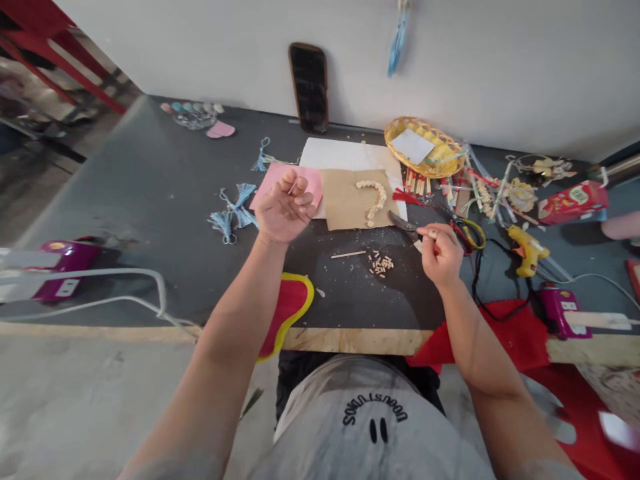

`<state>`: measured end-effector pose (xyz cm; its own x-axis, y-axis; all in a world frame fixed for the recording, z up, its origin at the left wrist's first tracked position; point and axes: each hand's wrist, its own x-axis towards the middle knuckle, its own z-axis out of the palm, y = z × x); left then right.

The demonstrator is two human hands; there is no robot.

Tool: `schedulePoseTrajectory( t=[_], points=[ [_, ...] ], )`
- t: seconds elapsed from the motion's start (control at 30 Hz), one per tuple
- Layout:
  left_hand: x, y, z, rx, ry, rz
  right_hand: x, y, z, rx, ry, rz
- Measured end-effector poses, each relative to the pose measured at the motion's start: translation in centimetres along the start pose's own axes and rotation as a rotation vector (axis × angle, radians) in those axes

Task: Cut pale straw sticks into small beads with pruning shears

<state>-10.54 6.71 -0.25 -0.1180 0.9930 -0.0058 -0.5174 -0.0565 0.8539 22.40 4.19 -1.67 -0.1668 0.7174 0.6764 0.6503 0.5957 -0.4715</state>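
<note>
My left hand is raised over the pink paper, palm up, its fingers loosely curled and nothing visible in them. My right hand is closed in a pinch, with a small pale bit at the fingertips that is too small to name. Behind it lie dark-bladed scissors, partly hidden by the hand. A curved row of small cream pieces rests on the brown paper between my hands. Nearer to me are a loose pile of short pale pieces and a thin stick.
A phone leans against the wall beside a yellow basket. Blue tassels lie left. To the right are a yellow glue gun, a red carton and red cloth. Purple power strips with cables occupy both sides.
</note>
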Motion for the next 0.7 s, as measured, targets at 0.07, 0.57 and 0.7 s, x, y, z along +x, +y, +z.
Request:
schedulePoseTrajectory(
  t=[0.07,0.57,0.7],
  points=[
    [0.0,0.0,-0.1,-0.008,-0.013,0.004,0.0,0.2,-0.1,0.027,-0.028,-0.024],
    [-0.2,2.5,3.2,0.264,-0.195,0.000,0.5,1.6,-1.8,-0.374,-0.389,-0.012],
    [-2.2,2.1,4.9,0.893,-0.317,0.048,0.2,2.1,-1.7,-0.391,-0.411,0.057]
  ],
)
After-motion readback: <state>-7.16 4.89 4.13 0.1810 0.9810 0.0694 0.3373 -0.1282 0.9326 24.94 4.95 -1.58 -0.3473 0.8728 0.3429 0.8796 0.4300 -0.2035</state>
